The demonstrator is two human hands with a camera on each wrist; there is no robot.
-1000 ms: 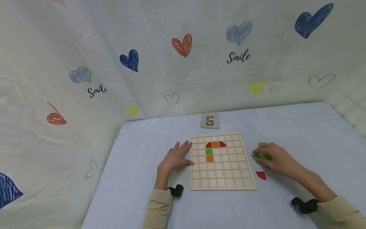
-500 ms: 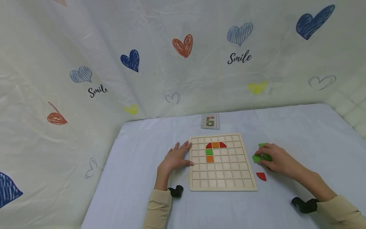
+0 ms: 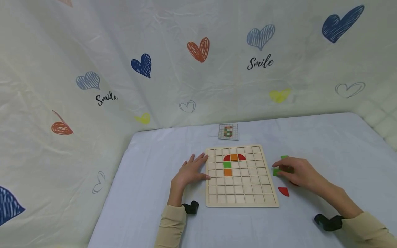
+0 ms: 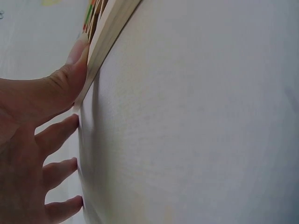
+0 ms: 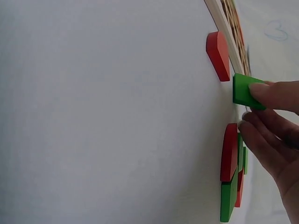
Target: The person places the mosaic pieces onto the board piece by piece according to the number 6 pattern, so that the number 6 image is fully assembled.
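A wooden grid board (image 3: 242,193) lies on the white-covered table. My left hand (image 3: 190,172) rests at its left side, fingers spread, with the thumb on the board's edge. In the right wrist view, my right hand (image 5: 280,126) pinches a green square tile (image 5: 242,91) between thumb and fingers. Below that tile lie a red quarter-round tile (image 5: 229,151), another green tile (image 5: 228,198) and several more, partly hidden by the hand in the head view. A separate red quarter-round tile (image 3: 283,191) lies nearer the board's right edge. Red, orange and green tiles (image 3: 227,165) sit in the board's cells.
Behind the board lies a small pattern card (image 3: 228,132) showing a coloured figure on a grid. A white curtain (image 3: 167,86) printed with hearts hangs behind the table. Black wrist-camera mounts (image 3: 191,207) stick out beside both sleeves.
My right hand has shifted slightly, with the green square tile moving a little left in its fingers. A red tile now shows beneath that hand. The left hand stays at the board.
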